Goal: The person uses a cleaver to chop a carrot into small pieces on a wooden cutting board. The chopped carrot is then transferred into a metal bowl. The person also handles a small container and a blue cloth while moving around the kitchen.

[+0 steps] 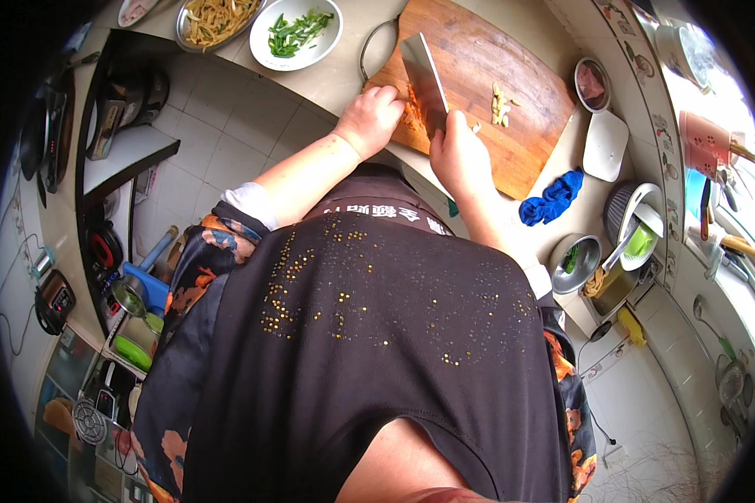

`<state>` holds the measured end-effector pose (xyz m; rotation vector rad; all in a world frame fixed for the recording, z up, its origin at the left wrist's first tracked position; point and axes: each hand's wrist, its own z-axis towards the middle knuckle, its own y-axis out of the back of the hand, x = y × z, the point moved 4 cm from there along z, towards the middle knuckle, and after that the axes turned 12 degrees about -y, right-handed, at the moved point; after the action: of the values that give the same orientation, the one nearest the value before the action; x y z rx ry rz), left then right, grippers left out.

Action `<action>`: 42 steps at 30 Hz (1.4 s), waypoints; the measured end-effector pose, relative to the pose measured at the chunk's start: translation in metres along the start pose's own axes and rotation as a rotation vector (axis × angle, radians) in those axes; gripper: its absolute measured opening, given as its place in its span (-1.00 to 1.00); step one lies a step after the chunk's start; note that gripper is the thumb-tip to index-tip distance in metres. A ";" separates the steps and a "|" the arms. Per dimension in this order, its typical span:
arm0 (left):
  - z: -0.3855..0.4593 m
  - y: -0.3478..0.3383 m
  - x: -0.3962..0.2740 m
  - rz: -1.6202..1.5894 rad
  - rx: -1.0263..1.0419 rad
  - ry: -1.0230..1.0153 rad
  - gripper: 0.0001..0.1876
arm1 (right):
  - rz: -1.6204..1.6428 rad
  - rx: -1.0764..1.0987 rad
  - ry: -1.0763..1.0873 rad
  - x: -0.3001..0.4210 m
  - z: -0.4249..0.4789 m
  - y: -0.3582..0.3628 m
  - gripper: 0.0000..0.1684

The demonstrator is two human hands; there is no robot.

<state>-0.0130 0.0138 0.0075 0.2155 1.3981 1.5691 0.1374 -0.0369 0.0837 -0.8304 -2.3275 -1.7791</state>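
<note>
My right hand (459,154) grips the handle of a cleaver (425,72), its broad blade standing over a wooden cutting board (478,47). Finely cut carrot pieces (413,113) lie along the left side of the blade. Against those pieces, at the board's near left edge, the fingers of my left hand (371,122) are curled; the fingertips are partly hidden. Farther right on the board is a small heap of pale sliced pieces (499,107), possibly garlic.
Left of the board are a white bowl of cut greens (296,31) and a dish of pale strips (217,22). To the right are a bowl of meat (591,85), a white tray (605,144), a blue cloth (552,198) and a metal bowl (576,261) near the sink.
</note>
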 end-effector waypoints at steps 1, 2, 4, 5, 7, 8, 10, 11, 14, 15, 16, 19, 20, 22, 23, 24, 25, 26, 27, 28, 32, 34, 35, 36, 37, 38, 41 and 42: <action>0.000 -0.004 0.002 -0.006 -0.004 0.037 -0.90 | -0.014 0.007 0.001 0.001 -0.001 0.000 -0.79; -0.001 -0.008 0.003 -0.012 -0.008 0.075 -0.92 | -0.029 0.015 0.002 0.002 -0.002 -0.001 -0.80; 0.000 -0.008 0.000 -0.014 -0.001 0.090 -0.94 | -0.037 0.026 0.000 0.003 -0.003 -0.007 -0.81; 0.001 -0.008 -0.001 -0.016 0.002 0.097 -0.95 | -0.041 0.032 -0.001 0.005 -0.004 -0.010 -0.82; 0.000 -0.008 0.000 -0.007 0.014 0.080 -0.95 | -0.144 0.126 -0.026 0.007 0.000 -0.025 -0.83; -0.001 -0.008 0.001 -0.003 0.019 0.072 -0.96 | -0.127 0.118 -0.027 0.005 0.003 -0.027 -0.82; -0.002 -0.005 0.001 -0.007 0.036 0.042 -0.95 | -0.086 0.090 -0.012 0.005 0.005 -0.026 -0.82; -0.003 -0.004 0.000 -0.009 0.045 0.026 -0.93 | -0.061 0.069 0.002 0.005 0.005 -0.024 -0.83; -0.005 0.002 -0.004 -0.043 -0.022 -0.005 -0.92 | -0.038 0.057 0.015 0.009 0.000 -0.018 -0.84; -0.006 0.002 -0.004 -0.043 -0.034 -0.018 -0.92 | -0.042 0.063 0.012 0.011 -0.003 -0.017 -0.85; -0.008 0.001 -0.002 -0.043 -0.046 -0.031 -0.92 | -0.099 0.109 -0.005 0.009 -0.003 -0.024 -0.85; -0.008 0.001 -0.003 -0.028 0.018 -0.024 -0.92 | -0.108 0.129 -0.010 0.007 0.000 -0.026 -0.81; -0.007 0.001 -0.002 -0.036 0.034 -0.015 -0.92 | -0.101 0.119 -0.010 0.008 0.003 -0.024 -0.82; -0.003 0.001 0.000 -0.045 0.019 -0.009 -0.93 | -0.051 0.076 0.006 0.007 -0.001 -0.021 -0.84; 0.000 0.000 0.002 -0.048 -0.012 -0.014 -0.93 | -0.026 0.054 0.014 0.007 -0.003 -0.020 -0.84; 0.000 -0.001 0.001 -0.055 -0.041 -0.019 -0.93 | -0.043 0.065 0.023 0.006 -0.003 -0.023 -0.84; -0.002 -0.002 -0.001 -0.040 -0.020 -0.012 -0.93 | -0.060 0.077 0.032 0.006 -0.002 -0.028 -0.83; -0.006 -0.004 -0.004 -0.024 0.000 -0.005 -0.93 | -0.077 0.088 0.041 0.006 -0.002 -0.031 -0.83; -0.007 -0.003 -0.006 -0.008 0.021 0.002 -0.93 | -0.074 0.091 0.045 0.006 0.000 -0.031 -0.82; -0.005 -0.001 -0.004 -0.025 -0.013 -0.015 -0.94 | -0.071 0.095 0.049 0.007 0.002 -0.028 -0.82; -0.003 0.001 -0.003 -0.042 -0.094 -0.044 -0.96 | -0.063 0.072 0.060 0.013 -0.006 -0.020 -0.80; -0.006 0.002 -0.003 -0.012 -0.059 -0.057 -0.95 | -0.072 0.113 0.036 0.010 0.000 -0.028 -0.81; -0.008 0.002 -0.004 0.003 -0.042 -0.063 -0.94 | -0.076 0.132 0.025 0.008 0.002 -0.032 -0.81; -0.009 0.002 -0.006 -0.009 -0.031 -0.050 -0.95 | -0.042 0.121 0.030 0.008 0.001 -0.029 -0.82; -0.011 0.003 -0.007 -0.021 -0.042 -0.058 -0.96 | -0.018 0.109 0.030 0.008 -0.001 -0.027 -0.82; -0.012 0.003 -0.008 -0.033 -0.053 -0.065 -0.96 | 0.007 0.097 0.030 0.008 -0.005 -0.024 -0.82; -0.011 0.007 -0.007 -0.034 -0.070 -0.085 -0.95 | 0.012 0.091 0.032 0.006 -0.002 -0.034 -0.81; -0.011 0.008 -0.006 -0.025 -0.075 -0.087 -0.94 | 0.002 0.095 0.038 0.008 0.000 -0.036 -0.81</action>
<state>-0.0217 0.0033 0.0137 0.2173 1.2682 1.5696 0.1133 -0.0400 0.0560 -0.7773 -2.3655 -1.6538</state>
